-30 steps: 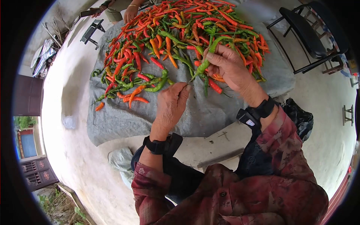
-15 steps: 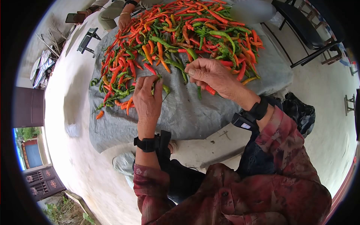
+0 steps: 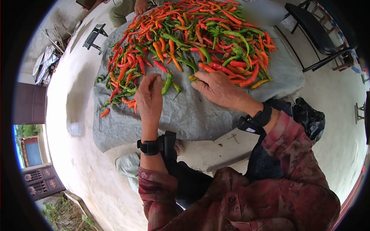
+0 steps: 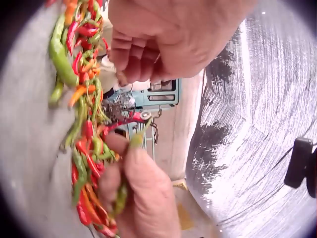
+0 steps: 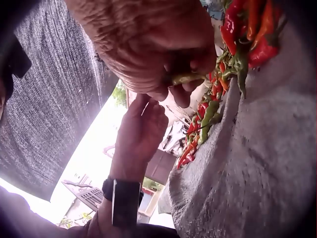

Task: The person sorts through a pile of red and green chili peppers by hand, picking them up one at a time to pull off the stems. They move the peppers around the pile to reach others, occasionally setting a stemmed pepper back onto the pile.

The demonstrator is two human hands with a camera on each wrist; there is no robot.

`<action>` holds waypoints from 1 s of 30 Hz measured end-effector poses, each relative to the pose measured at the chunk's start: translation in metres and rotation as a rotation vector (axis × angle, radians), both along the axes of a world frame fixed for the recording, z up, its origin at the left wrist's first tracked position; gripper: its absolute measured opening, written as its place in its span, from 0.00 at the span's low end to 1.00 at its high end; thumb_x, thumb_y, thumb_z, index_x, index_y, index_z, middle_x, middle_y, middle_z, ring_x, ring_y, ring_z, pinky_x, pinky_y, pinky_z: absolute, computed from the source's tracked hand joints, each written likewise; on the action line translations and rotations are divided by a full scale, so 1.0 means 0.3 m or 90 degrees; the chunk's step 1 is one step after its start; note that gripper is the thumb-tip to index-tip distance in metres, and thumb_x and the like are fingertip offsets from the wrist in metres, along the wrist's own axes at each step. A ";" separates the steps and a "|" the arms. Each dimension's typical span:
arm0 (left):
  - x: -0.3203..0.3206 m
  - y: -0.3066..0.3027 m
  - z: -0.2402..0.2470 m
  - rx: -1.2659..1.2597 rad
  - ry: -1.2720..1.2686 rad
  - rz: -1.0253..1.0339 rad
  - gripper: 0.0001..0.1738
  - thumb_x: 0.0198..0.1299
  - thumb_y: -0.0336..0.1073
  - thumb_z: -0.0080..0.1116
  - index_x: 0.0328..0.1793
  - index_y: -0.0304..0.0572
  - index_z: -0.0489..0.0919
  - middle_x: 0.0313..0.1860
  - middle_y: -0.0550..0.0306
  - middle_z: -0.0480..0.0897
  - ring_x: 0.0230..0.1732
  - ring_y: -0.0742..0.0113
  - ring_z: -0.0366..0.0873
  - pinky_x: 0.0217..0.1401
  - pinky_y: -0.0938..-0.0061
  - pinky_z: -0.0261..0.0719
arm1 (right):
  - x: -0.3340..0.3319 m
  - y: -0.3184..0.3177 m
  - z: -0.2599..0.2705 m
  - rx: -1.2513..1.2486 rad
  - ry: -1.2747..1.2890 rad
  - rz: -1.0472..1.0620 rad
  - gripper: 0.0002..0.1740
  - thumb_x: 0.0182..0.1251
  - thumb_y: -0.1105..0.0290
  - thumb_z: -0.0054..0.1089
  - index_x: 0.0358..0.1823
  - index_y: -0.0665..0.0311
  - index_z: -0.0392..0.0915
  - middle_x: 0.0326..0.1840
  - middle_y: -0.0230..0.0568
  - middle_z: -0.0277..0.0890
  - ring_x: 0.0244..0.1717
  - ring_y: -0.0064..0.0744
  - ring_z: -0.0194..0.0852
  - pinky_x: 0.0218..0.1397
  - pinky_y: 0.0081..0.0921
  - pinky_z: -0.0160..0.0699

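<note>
My right hand (image 3: 219, 89) is over the near edge of the chili pile, its thumb and fingers pinching a small green chili pepper (image 4: 136, 142). In the left wrist view the pepper's thin stem points up out of the grip. My left hand (image 3: 149, 94) is to the left, fingers curled and thumb against them, with nothing visible held. Just right of its fingertips lies a curved green chili (image 3: 167, 83) on the grey cloth. Red, orange and green chilies (image 3: 173, 42) spread in a heap beyond both hands.
The grey cloth (image 3: 185, 117) lies under the heap. Another person's hand (image 3: 141, 6) is at its far edge. A black chair (image 3: 312, 32) stands right, a small dark stool (image 3: 93, 36) left, and a black plastic bag (image 3: 309, 119) beside my right forearm.
The long green chili has left my right hand for the pile, and a smaller one is now in its grip. My left hand has moved left, away from the right. The other person's hand has shifted.
</note>
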State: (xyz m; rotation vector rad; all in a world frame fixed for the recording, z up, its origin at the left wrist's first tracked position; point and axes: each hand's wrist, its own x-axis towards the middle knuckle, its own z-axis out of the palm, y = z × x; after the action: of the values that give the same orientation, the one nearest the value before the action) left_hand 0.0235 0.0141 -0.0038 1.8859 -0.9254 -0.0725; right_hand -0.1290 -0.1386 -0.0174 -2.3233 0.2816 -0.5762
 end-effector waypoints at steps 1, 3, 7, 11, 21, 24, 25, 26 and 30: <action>-0.004 -0.005 -0.001 0.082 -0.098 -0.002 0.10 0.60 0.33 0.59 0.46 0.38 0.79 0.32 0.49 0.81 0.31 0.57 0.80 0.37 0.68 0.77 | -0.006 -0.013 0.011 -0.003 -0.002 0.002 0.13 0.66 0.59 0.56 0.38 0.63 0.72 0.20 0.50 0.72 0.28 0.55 0.75 0.31 0.48 0.69; -0.004 -0.009 -0.064 0.167 -0.248 -0.006 0.11 0.58 0.32 0.58 0.47 0.39 0.78 0.34 0.48 0.81 0.35 0.51 0.79 0.40 0.64 0.77 | -0.021 -0.049 0.047 -0.063 0.045 -0.096 0.13 0.66 0.60 0.55 0.38 0.63 0.72 0.23 0.49 0.74 0.29 0.54 0.76 0.32 0.45 0.72; -0.008 -0.036 -0.106 0.334 -0.359 -0.014 0.14 0.54 0.29 0.57 0.48 0.40 0.74 0.36 0.48 0.82 0.43 0.43 0.76 0.48 0.56 0.74 | -0.050 -0.108 0.068 -0.168 -0.051 -0.174 0.15 0.64 0.62 0.58 0.46 0.64 0.73 0.32 0.46 0.79 0.35 0.48 0.79 0.34 0.41 0.76; -0.025 -0.066 -0.098 0.259 -0.276 -0.034 0.13 0.51 0.26 0.59 0.44 0.39 0.72 0.35 0.49 0.82 0.42 0.47 0.78 0.45 0.58 0.75 | -0.077 -0.143 0.058 -0.143 -0.059 -0.217 0.16 0.64 0.67 0.59 0.50 0.65 0.74 0.42 0.46 0.76 0.43 0.47 0.77 0.47 0.38 0.75; -0.206 -0.102 -0.022 0.011 -0.065 -0.109 0.15 0.48 0.24 0.65 0.41 0.38 0.73 0.35 0.53 0.80 0.35 0.58 0.79 0.40 0.69 0.77 | -0.037 -0.033 0.036 0.030 0.007 0.002 0.24 0.63 0.52 0.61 0.42 0.70 0.73 0.34 0.49 0.75 0.39 0.48 0.76 0.43 0.38 0.73; -0.206 -0.088 -0.021 0.006 -0.058 -0.115 0.14 0.52 0.25 0.64 0.43 0.38 0.73 0.32 0.55 0.79 0.35 0.64 0.78 0.40 0.73 0.76 | -0.006 -0.014 0.036 0.148 -0.033 0.006 0.22 0.63 0.55 0.61 0.42 0.71 0.73 0.32 0.50 0.76 0.36 0.49 0.77 0.40 0.38 0.74; -0.197 -0.080 -0.029 0.007 -0.057 -0.111 0.14 0.52 0.25 0.64 0.43 0.38 0.73 0.32 0.55 0.79 0.35 0.64 0.78 0.40 0.73 0.76 | 0.002 -0.011 0.032 0.149 -0.032 0.010 0.22 0.63 0.55 0.61 0.42 0.71 0.73 0.32 0.50 0.76 0.36 0.49 0.77 0.40 0.38 0.74; -0.183 -0.071 -0.041 -0.042 0.054 -0.145 0.12 0.56 0.28 0.63 0.45 0.37 0.73 0.30 0.57 0.78 0.33 0.68 0.76 0.38 0.74 0.75 | 0.009 -0.011 0.027 0.135 -0.048 -0.007 0.21 0.63 0.57 0.60 0.42 0.71 0.73 0.32 0.51 0.77 0.35 0.49 0.78 0.39 0.37 0.74; -0.141 -0.029 -0.010 -0.149 0.425 -0.111 0.14 0.67 0.40 0.56 0.48 0.36 0.75 0.28 0.63 0.76 0.29 0.79 0.69 0.33 0.81 0.71 | 0.012 0.004 0.072 0.225 0.076 0.062 0.17 0.64 0.62 0.59 0.42 0.71 0.73 0.33 0.53 0.78 0.34 0.49 0.78 0.38 0.38 0.73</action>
State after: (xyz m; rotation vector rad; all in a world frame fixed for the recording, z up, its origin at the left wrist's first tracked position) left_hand -0.0189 0.0055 -0.0067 1.4134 -0.5951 -0.6321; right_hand -0.1253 -0.1375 0.0042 -2.0170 0.2974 -0.3107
